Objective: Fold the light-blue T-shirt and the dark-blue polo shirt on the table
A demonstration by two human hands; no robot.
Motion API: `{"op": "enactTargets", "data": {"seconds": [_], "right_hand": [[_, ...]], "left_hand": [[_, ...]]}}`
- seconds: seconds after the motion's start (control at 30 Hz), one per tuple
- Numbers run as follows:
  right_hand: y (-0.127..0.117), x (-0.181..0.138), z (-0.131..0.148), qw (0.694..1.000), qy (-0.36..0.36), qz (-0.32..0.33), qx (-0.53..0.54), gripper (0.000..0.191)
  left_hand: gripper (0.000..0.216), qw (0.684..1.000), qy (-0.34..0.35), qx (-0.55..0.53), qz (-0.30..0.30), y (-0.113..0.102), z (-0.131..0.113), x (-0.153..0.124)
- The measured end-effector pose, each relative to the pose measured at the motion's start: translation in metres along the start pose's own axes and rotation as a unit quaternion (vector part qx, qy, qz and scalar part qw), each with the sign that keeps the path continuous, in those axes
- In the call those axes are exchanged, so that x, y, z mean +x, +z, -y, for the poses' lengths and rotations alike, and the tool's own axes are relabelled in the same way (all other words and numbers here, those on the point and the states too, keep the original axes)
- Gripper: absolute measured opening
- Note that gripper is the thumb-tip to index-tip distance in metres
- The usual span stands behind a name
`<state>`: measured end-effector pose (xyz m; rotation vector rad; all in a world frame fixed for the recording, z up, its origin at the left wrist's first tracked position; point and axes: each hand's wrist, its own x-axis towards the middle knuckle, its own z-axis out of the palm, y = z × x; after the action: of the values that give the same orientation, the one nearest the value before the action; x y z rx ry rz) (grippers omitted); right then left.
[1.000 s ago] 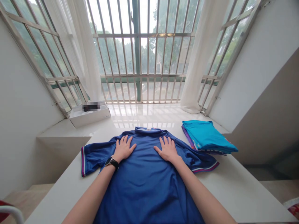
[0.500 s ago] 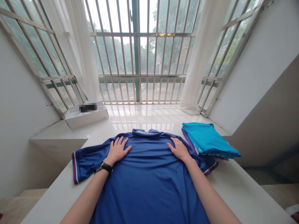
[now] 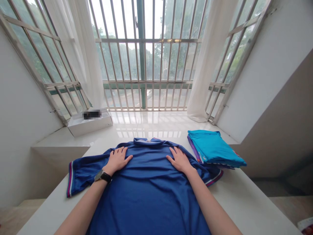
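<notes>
A dark blue short-sleeved shirt [image 3: 149,192] lies spread on the white table, its collar at the far end and its sleeves out to both sides. The sleeve cuffs carry white and magenta stripes. My left hand [image 3: 117,160] rests flat on the shirt's left shoulder, fingers apart; a black-strapped watch [image 3: 103,176] is on that wrist. On the right shoulder my right hand [image 3: 179,159] lies palm down with fingers spread. Creases run across the fabric between the hands. The shirt's lower end goes out of view at the bottom.
Right of the shirt sits a stack of folded clothes [image 3: 215,147], bright blue on top, close against the right sleeve. A white open box [image 3: 90,125] stands on the windowsill [image 3: 146,122] at the left. Barred windows and white curtains [image 3: 199,98] close off the back.
Both hands and the shirt have shifted slightly left and nearer in the view, and the camera has moved a little too. The hands stay flat on the shoulders; wrinkles across the chest have changed.
</notes>
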<state>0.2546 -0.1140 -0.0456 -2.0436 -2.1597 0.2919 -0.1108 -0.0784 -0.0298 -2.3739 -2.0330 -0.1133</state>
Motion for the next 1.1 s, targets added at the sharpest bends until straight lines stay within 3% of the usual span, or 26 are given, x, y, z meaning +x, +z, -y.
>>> {"op": "enactTargets", "data": {"seconds": [0.1, 0.2, 0.33, 0.43, 0.53, 0.7, 0.8, 0.9, 0.97, 1.1], "right_hand": [[0.000, 0.001, 0.002, 1.000, 0.002, -0.007, 0.006, 0.071], [-0.001, 0.000, 0.002, 1.000, 0.000, -0.014, 0.012, 0.070], [-0.003, -0.002, 0.002, 1.000, 0.001, -0.018, 0.020, 0.069], [-0.003, -0.002, 0.001, 0.999, -0.001, -0.027, 0.025, 0.069], [-0.004, -0.001, 0.002, 0.999, -0.002, -0.033, 0.029, 0.068], [-0.003, 0.001, 0.003, 0.999, 0.008, -0.033, 0.026, 0.067], [-0.002, 0.002, 0.003, 0.999, 0.009, -0.034, 0.023, 0.066], [-0.002, 0.002, 0.004, 0.999, 0.013, -0.029, 0.020, 0.065], [-0.002, 0.002, 0.004, 0.999, 0.014, -0.028, 0.017, 0.065], [-0.003, 0.002, 0.005, 0.999, 0.011, -0.033, 0.015, 0.065]], "left_hand": [[0.061, 0.999, -0.004, -0.006, -0.035, -0.018, -0.016, 0.026], [0.057, 0.996, 0.066, -0.042, -0.040, -0.026, -0.031, 0.058], [0.045, 0.984, 0.128, -0.119, 0.016, -0.016, -0.036, 0.092], [0.035, 0.964, 0.153, -0.216, -0.023, -0.001, -0.032, 0.104], [0.035, 0.933, 0.137, -0.329, -0.041, 0.005, -0.027, 0.109], [0.050, 0.884, 0.079, -0.461, -0.022, -0.007, -0.023, 0.114], [0.044, 0.911, 0.055, -0.408, -0.020, -0.006, -0.019, 0.117], [0.036, 0.964, 0.019, -0.266, 0.000, 0.002, -0.016, 0.116], [0.036, 0.981, 0.011, -0.195, 0.000, 0.003, -0.018, 0.116], [0.043, 0.982, 0.108, -0.134, -0.077, -0.005, -0.050, 0.112]]}}
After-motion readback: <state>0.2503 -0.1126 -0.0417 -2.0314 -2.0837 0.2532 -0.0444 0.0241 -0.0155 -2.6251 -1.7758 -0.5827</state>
